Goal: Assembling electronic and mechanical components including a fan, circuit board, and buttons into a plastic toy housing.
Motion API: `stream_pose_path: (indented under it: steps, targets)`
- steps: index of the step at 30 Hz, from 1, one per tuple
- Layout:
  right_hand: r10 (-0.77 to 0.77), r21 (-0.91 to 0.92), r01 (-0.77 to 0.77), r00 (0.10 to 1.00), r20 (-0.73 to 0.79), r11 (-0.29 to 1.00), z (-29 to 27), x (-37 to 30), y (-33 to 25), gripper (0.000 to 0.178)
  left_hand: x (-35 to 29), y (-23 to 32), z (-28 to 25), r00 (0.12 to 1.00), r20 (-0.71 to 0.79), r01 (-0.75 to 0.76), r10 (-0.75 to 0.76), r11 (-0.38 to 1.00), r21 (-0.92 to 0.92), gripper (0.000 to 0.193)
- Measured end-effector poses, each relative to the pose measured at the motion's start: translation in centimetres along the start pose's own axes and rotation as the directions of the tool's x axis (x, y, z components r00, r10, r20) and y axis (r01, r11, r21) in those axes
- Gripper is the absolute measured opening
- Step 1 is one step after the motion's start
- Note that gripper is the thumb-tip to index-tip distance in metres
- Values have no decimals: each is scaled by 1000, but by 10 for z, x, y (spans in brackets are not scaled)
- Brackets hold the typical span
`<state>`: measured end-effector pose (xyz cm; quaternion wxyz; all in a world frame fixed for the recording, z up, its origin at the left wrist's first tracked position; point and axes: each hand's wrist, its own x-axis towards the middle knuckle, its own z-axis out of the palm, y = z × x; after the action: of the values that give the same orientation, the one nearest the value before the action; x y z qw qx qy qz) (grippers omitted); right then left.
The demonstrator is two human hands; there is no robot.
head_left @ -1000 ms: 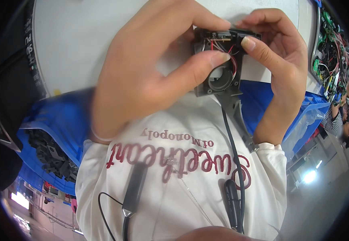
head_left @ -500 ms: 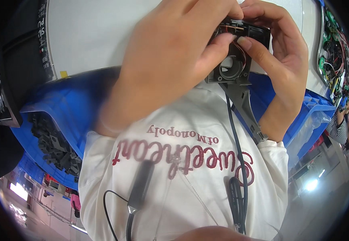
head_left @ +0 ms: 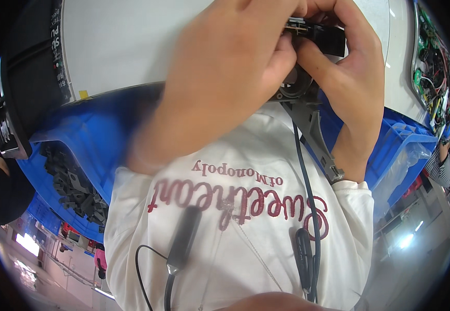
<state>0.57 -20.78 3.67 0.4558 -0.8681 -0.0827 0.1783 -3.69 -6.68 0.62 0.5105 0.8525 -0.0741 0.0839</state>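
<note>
Both hands hold a dark grey plastic housing (head_left: 331,40) at the upper middle, over the near edge of the work surface. It has a round collar, partly covered now, and a long grey arm (head_left: 313,132) slanting down toward my right wrist. My left hand (head_left: 225,72) grips the housing from the left, its thumb bent against the inside. From the right, my right hand (head_left: 346,78) wraps round it, thumb pressed in near the left thumb. A small circuit board edge (head_left: 296,26) shows between the fingers. What the thumb tips touch is hidden.
A blue bin (head_left: 93,137) at left holds many dark grey plastic parts (head_left: 72,181). Another blue bin (head_left: 403,137) at right holds clear plastic film. Wired green circuit boards (head_left: 437,78) lie at far right. The white work surface (head_left: 116,46) lies ahead; dark cables (head_left: 300,150) hang near my shirt.
My right hand has shifted slightly left, and its thumb has pushed deeper into the housing. The housing has tilted and moved a little up; its round collar is more covered.
</note>
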Motion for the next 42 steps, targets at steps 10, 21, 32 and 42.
stream_pose_path:
  steps: [10,21,32,42]
  targets:
    - [-130,-29,129,991,-21,991,2,3,1,26,-21,11,-34,987,140,35,-84,947,320,18]
    - [-380,-318,367,925,23,874,-20,-10,-17,40,-22,0,-42,871,295,470,-392,841,-268,8]
    - [-131,-105,157,966,224,982,-21,-21,-35,23,5,20,-19,698,382,699,-605,460,-547,15]
    - [74,48,-75,997,16,996,-15,-27,-29,17,-1,9,-22,991,72,125,-114,980,-156,43]
